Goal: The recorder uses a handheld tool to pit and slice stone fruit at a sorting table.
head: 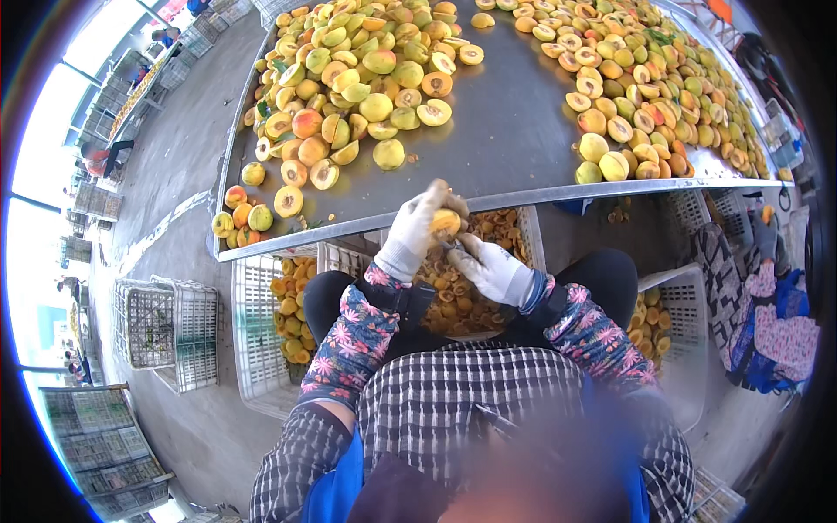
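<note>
My left hand [418, 229], in a soiled white glove, holds a yellow peach half [445, 223] just below the metal table's front edge. My right hand [487, 265], gloved too, meets it from the right; its fingers close on a small tool whose metal end [447, 245] touches the underside of the fruit. The tool's handle is hidden in the glove. Under both hands a plastic crate [533, 238] holds peach pieces [458, 307]. Halved and whole peaches [376, 108] are heaped on the table to the left, with another heap [647, 98] at the right.
The metal table [490, 131] has a raised front rim. A white crate [255, 327] with peach halves stands by my left knee, another crate [683, 327] by my right. Empty crates [167, 327] are on the floor at left. A co-worker [771, 307] sits at far right.
</note>
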Demonstrator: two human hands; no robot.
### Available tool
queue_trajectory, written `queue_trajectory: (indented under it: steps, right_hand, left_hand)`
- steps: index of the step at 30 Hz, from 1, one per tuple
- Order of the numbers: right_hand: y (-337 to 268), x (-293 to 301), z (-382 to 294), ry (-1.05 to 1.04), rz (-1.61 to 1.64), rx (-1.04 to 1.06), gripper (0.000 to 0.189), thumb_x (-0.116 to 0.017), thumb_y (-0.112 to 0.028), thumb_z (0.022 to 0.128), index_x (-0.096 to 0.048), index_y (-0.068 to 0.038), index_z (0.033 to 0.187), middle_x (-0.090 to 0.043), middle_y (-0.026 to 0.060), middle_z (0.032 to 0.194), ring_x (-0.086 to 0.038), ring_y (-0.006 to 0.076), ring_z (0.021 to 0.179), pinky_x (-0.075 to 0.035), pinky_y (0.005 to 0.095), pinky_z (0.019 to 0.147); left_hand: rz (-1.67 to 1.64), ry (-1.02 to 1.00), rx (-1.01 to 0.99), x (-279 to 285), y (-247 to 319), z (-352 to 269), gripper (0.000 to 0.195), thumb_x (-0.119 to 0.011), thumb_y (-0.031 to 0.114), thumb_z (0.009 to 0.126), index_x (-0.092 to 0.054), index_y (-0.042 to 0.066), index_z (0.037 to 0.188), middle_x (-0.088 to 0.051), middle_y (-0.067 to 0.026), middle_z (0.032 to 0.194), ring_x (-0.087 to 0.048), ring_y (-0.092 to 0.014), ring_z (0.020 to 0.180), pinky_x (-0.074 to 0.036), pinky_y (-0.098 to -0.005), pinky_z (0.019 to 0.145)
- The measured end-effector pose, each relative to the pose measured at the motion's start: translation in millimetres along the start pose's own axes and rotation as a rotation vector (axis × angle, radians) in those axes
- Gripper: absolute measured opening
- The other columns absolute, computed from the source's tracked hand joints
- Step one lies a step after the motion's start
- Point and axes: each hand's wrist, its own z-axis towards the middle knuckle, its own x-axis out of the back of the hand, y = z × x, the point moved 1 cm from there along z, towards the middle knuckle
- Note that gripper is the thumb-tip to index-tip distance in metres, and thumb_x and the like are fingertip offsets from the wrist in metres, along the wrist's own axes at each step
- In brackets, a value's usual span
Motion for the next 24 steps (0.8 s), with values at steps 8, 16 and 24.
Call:
queue_trajectory:
  steps: [8,16,24]
  right_hand:
    - [11.0,-3.7,-1.3,-0.063,0.528,-0.182,0.031,-0.05,-0.031,0.099,-0.054,-0.005,0.114,-0.054,-0.0033,0.078,-0.051,0.0045,0.067,-0.04,0.0187,0.056]
    - [-11.8,-5.7,-14.1,-0.167,1.001,-0.545,0.037,-0.043,-0.044,0.1,-0.053,-0.009,0.093,-0.044,-0.0015,0.058,-0.037,0.01,0.039,-0.03,0.0246,0.038]
    - [-11.7,0.1,-15.1,-0.32,1.378,-0.566,0.041,-0.039,-0.047,0.1,-0.053,-0.008,0.094,-0.04,-0.0007,0.055,-0.033,0.0098,0.036,-0.027,0.0246,0.035]
  left_hand:
    - [-0.302,0.237,-0.125,-11.5,-16.1,-6.8,0.04,-0.051,0.034,0.098,-0.064,-0.003,0.091,-0.067,-0.012,0.085,-0.065,-0.017,0.073,-0.053,-0.0284,0.07]
    - [-0.447,0.227,-0.063,-16.5,-20.5,-5.1,0.042,-0.053,0.038,0.096,-0.061,-0.004,0.093,-0.066,-0.0163,0.09,-0.066,-0.022,0.073,-0.054,-0.032,0.065]
    - [-0.622,0.134,0.1,-17.6,-18.4,-4.6,0.039,-0.059,0.038,0.092,-0.057,-0.001,0.095,-0.064,-0.0162,0.088,-0.067,-0.025,0.074,-0.055,-0.0347,0.06]
